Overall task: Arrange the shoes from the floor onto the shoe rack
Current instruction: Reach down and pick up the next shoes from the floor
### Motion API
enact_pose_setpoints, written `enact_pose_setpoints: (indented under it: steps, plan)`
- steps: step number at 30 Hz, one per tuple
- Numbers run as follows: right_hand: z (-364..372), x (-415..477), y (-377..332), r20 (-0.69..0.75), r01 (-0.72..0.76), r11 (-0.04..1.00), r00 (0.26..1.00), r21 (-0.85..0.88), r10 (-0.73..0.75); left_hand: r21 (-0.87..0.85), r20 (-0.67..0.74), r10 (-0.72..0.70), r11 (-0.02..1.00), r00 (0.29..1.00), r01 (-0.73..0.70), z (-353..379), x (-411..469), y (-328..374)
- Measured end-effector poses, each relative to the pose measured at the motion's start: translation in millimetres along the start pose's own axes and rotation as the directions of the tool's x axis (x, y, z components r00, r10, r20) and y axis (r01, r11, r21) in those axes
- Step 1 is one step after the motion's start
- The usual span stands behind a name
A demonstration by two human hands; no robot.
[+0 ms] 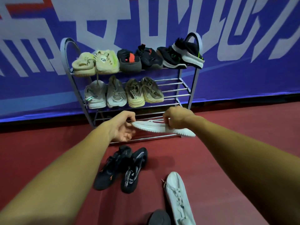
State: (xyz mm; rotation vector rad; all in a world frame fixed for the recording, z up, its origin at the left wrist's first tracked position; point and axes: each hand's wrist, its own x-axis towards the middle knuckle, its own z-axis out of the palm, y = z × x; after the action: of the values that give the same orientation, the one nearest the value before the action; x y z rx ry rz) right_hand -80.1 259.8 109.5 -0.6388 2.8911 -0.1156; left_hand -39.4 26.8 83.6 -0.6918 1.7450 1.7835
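Since top shelf is full, white shoe (155,126) hangs sideways at rack (185,93) bottom tier: right hand (176,117) clamped round its upper, left hand (123,129) pinching toe, likely for alignment.

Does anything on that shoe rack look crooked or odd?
Yes. At the rack's top right, the white-soled black sneaker lies tipped on edge against its neighbour. A beige shoe's lace dangles to the shelf below.
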Motion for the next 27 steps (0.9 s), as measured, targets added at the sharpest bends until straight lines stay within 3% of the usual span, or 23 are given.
enact_pose_setpoints:
  steps: [4, 8, 10, 12, 13, 14, 18, 21, 27]
  plan:
    - [0.2, 2.7, 7.9, -0.254, -0.130, 0.971, 0.950, 0.201, 0.180, -0.077, 0.049, 0.037, 0.996, 0.998, -0.033, 14.5, -0.3, 8.8]
    - [5.8, 11.0, 14.0, -0.434, -0.234, 0.885, 0.803, 0.403, 0.409, -0.280, 0.058, 0.150, 0.951, 0.987, -0.129, 41.7, -1.8, 21.9]
    - [4.5, 15.2, 18.7, -0.336, -0.244, 0.709, 0.750, 0.661, 0.570, -0.369, 0.038, 0.211, 0.911, 0.977, -0.182, 54.8, -0.3, 30.7]
    - [-0.9, 17.5, 22.2, -0.105, -0.097, 0.322, 0.825, 0.942, 0.556, -0.407, 0.015, 0.239, 0.888, 0.971, -0.213, 66.3, 3.6, 38.6]
    - [-4.2, 17.3, 23.5, -0.018, -0.063, 0.148, 0.869, 0.987, 0.495, -0.419, 0.009, 0.247, 0.881, 0.969, -0.221, 71.5, 6.2, 40.9]
    - [-7.3, 17.5, 24.4, 0.020, -0.056, 0.070, 0.899, 0.996, 0.438, -0.430, 0.006, 0.255, 0.874, 0.967, -0.227, 76.2, 9.6, 42.5]
    - [-6.8, 22.3, 27.2, 0.069, -0.066, -0.023, 0.953, 0.998, 0.295, -0.379, 0.042, 0.238, 0.902, 0.970, -0.205, 88.1, 25.0, 41.2]
    - [3.7, 32.4, 32.7, 0.069, -0.051, -0.062, 0.934, 0.997, 0.350, -0.333, 0.073, 0.249, 0.919, 0.966, -0.212, 93.9, 39.4, 40.7]
    - [11.9, 62.2, 41.6, 0.112, 0.089, -0.401, 0.886, 0.912, 0.451, -0.420, 0.073, 0.274, 0.881, 0.959, -0.220, 109.7, 70.7, 43.7]
